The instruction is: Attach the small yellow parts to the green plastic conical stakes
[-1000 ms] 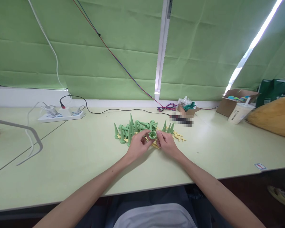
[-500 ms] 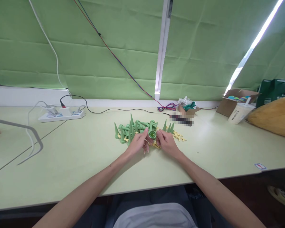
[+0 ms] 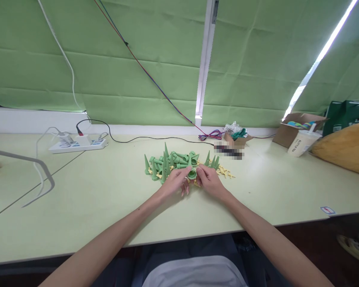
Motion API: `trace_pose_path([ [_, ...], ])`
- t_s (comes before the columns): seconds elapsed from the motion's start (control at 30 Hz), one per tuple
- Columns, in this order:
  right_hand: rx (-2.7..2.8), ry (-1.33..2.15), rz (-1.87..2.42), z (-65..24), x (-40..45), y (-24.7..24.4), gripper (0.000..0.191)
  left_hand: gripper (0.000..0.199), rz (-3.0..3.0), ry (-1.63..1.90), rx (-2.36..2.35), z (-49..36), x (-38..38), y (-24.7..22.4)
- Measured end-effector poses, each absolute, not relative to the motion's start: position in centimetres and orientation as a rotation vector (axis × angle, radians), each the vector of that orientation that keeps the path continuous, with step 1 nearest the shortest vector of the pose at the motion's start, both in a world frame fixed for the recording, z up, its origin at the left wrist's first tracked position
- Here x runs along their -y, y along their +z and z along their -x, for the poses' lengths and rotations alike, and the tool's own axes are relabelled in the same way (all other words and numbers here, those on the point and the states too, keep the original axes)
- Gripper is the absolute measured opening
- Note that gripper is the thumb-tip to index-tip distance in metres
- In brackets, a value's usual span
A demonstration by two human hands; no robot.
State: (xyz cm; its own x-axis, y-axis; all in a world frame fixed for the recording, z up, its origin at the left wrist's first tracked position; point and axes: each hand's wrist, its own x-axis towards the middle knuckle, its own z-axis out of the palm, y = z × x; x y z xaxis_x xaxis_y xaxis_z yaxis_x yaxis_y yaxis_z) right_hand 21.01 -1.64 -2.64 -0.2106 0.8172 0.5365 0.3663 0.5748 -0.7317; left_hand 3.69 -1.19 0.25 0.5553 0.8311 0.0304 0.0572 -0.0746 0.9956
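Observation:
Between my two hands is a green plastic spike, its round open end facing me and its point away. My left hand grips its left side, thumb on top and the lower fingers curled below. My right hand pinches the right rim; whether a small part sits in those fingers is hidden. Behind and left of my hands lies a heap of green spikes and tubes, some standing point up. A few more upright spikes stand behind my right hand, beside small yellow plastic pieces.
A white power strip lies at the back left, its black cable running along the wall. At the back right are a small carton, a larger cardboard box, a drink cup and a yellow-brown cushion-like thing.
The held spike's open end has tipped slightly lower towards me, and more of its pointed body shows above. My left thumb has shifted a little right and down. The heap looks unchanged.

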Motion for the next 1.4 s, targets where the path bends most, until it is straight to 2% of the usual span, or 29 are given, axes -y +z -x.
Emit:
trace_pose_path([
  [0.77,1.793,0.614,1.01,-21.0,1.7,-2.7,0.041,0.03,-1.806,0.857,-0.816,-3.3,1.0,-0.5],
  [1.1,1.813,0.568,1.021,-21.1,1.7,-2.6,0.053,0.019,-2.054,1.053,-0.882,-3.7,1.0,-0.9],
  [1.4,1.803,0.552,1.085,-21.0,1.6,-2.7,0.063,0.014,-2.175,1.02,-0.847,-3.6,1.0,-1.2],
])
